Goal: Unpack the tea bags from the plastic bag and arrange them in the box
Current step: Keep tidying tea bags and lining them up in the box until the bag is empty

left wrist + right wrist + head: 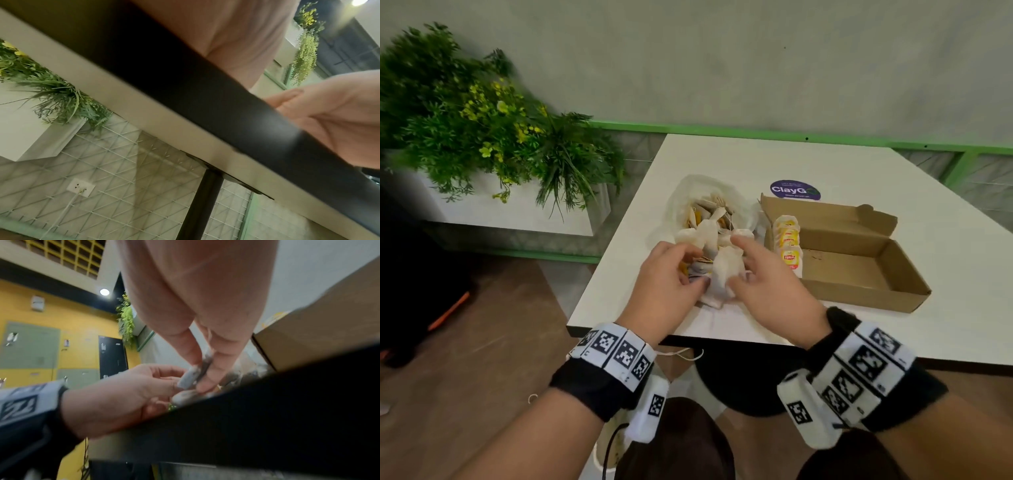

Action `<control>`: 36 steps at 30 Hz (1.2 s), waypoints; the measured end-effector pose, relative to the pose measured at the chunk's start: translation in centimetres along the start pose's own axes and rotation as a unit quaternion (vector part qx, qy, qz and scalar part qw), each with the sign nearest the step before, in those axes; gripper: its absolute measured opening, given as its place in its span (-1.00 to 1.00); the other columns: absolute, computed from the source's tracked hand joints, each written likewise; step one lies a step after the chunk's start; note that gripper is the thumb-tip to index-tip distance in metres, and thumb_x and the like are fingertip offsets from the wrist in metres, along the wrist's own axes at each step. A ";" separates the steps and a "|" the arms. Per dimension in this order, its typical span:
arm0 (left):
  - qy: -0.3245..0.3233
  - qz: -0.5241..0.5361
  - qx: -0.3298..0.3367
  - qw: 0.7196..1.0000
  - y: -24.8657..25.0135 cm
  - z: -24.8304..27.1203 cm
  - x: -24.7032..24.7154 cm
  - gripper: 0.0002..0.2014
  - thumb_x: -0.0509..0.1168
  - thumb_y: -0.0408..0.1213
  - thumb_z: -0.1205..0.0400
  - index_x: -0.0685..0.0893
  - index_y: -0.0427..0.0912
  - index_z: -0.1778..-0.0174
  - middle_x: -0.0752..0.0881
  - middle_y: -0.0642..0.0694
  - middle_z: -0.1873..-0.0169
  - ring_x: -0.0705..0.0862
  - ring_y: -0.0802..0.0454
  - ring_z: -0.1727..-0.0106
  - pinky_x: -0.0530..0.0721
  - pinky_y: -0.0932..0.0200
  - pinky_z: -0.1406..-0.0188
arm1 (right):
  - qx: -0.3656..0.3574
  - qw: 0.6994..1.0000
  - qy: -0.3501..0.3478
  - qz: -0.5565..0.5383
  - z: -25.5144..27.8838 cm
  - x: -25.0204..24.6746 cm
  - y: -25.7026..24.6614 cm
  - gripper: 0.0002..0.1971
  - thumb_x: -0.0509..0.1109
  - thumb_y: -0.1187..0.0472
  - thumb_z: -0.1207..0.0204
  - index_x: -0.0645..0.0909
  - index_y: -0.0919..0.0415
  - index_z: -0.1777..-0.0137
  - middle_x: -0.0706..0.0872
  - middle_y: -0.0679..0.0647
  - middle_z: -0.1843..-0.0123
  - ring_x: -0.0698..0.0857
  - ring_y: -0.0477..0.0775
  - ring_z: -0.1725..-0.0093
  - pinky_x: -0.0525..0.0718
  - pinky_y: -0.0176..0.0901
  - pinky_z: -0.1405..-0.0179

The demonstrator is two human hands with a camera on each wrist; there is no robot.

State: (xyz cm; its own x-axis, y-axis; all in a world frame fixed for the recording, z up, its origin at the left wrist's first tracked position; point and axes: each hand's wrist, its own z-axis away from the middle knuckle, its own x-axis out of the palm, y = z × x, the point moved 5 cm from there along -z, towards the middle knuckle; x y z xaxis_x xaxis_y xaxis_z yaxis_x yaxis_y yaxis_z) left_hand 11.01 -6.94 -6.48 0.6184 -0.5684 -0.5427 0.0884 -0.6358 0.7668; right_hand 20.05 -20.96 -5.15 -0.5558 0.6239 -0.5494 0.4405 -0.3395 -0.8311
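One white paper tea bag (727, 270) is pinched between left hand (671, 274) and right hand (767, 284); four yellow-labelled sachets (789, 246) are stood at nine o'clock in one open brown cardboard box (859, 291).

There was one plastic bag (709, 198) holding a heap of loose tea bags (714, 219), too tangled to count. One open box (859, 260) held a row of about four yellow-labelled tea bags (789, 246). Two hands worked there, one sticker (795, 190) lay behind, one planter (482, 130) stood by.
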 end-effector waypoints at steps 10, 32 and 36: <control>0.078 0.008 0.006 0.997 0.2 0.6 -0.5 -0.62 0.42 -0.49 -0.61 0.62 0.05 -0.22 0.46 0.09 -0.20 0.69 0.26 0.10 0.55 0.58 0.05 | -0.038 0.966 0.099 -0.235 2.9 -0.7 3.1 -0.57 0.44 0.49 -0.58 0.59 0.01 -0.31 0.81 0.11 0.07 0.84 0.06 -0.06 0.76 -0.08 -0.13; -0.003 0.444 -0.213 0.870 2.6 2.1 1.9 -0.87 0.22 -0.49 -0.73 0.63 -0.35 0.11 0.84 -0.40 0.09 0.86 -0.26 0.25 0.75 0.14 0.53 | -0.046 0.917 0.108 -0.382 2.9 -2.2 3.8 -0.91 0.42 0.40 -0.60 0.69 0.39 -0.06 0.85 0.30 0.14 0.83 0.22 0.21 0.84 0.00 0.28; -0.015 0.421 -0.185 0.888 2.4 2.2 1.9 -0.78 0.17 -0.63 -0.68 0.45 -0.21 0.14 0.78 -0.32 0.24 0.68 -0.14 0.48 0.55 0.17 0.64 | -0.034 0.912 0.089 -0.399 2.9 -2.1 3.7 -0.86 0.34 0.37 -0.67 0.62 0.45 -0.13 0.85 0.33 0.12 0.83 0.30 0.18 0.83 0.03 0.27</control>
State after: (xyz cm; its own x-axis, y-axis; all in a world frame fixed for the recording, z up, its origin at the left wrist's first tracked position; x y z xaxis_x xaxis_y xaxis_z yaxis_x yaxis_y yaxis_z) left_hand 10.72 -10.69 -6.48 0.5663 -0.7780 0.2720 -0.1423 0.2328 0.9621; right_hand 20.83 -25.60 -7.32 -0.5975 0.7597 0.2566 -0.0081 0.3143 -0.9493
